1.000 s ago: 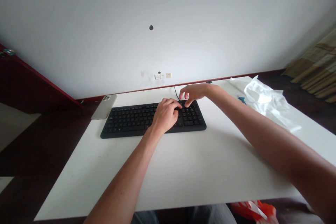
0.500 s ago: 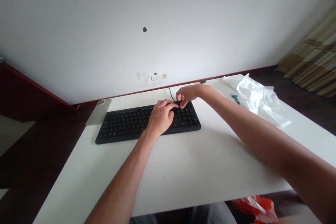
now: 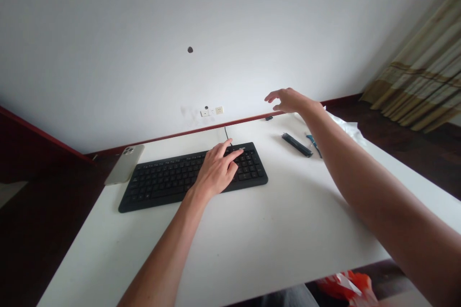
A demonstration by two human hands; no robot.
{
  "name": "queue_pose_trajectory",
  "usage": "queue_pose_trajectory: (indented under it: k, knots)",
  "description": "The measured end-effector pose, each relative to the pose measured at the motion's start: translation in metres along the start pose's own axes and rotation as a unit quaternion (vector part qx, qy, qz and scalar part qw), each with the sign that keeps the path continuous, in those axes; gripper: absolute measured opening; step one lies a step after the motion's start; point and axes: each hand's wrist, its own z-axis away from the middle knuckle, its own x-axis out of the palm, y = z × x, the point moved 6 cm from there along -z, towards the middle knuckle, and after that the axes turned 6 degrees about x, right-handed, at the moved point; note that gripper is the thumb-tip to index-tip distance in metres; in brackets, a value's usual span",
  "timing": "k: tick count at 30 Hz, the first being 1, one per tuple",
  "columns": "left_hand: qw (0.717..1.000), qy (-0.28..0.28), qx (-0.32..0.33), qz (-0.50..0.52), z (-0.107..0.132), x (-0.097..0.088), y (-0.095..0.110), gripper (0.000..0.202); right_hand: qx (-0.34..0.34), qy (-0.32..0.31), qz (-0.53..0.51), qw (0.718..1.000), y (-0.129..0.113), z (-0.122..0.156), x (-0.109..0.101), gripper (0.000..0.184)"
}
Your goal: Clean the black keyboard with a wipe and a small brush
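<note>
A black keyboard (image 3: 169, 180) lies across the far half of the white table (image 3: 252, 240), its cable (image 3: 226, 133) running off the back edge. My left hand (image 3: 218, 168) rests on the keyboard's right part, fingers stretched out over the keys, holding nothing. My right hand (image 3: 288, 100) hovers in the air above the table's far right corner, fingers spread and empty. A narrow black bar (image 3: 297, 145) lies on the table below that hand, to the right of the keyboard.
A pale phone (image 3: 124, 164) lies face down at the table's left edge, overhanging it. A blue-handled tool (image 3: 314, 144) and a crumpled white plastic sheet (image 3: 347, 127) sit at the far right. An orange-and-white bag (image 3: 342, 285) shows below the near edge. Curtains (image 3: 421, 91) hang at right.
My right hand has lifted off the keyboard's top right and moved up and right. A black bar now lies on the table right of the keyboard. My left fingers have straightened.
</note>
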Motion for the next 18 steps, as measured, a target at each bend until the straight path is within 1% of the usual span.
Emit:
queue_pose_trajectory:
  k: [2,5,8,12,18]
  knots:
    - [1.0,0.006,0.003,0.001,0.0,0.0,0.001,0.047,-0.001,-0.026,-0.001,1.0,0.004,-0.004,0.013,0.052]
    - [1.0,0.007,0.008,0.003,-0.001,0.0,0.002,0.044,-0.022,-0.065,-0.007,0.998,0.0,-0.009,0.031,0.051]
    - [1.0,0.026,0.013,0.009,0.0,-0.002,0.002,0.048,-0.03,-0.095,-0.009,0.995,-0.003,-0.012,0.043,0.052]
    - [0.999,0.043,0.008,0.019,0.001,-0.004,0.001,0.054,-0.005,-0.107,0.008,0.994,0.0,-0.015,0.052,0.053]
    - [0.999,0.035,0.008,0.018,0.002,-0.002,0.0,0.052,-0.022,-0.105,-0.021,0.994,-0.003,-0.014,0.059,0.051]
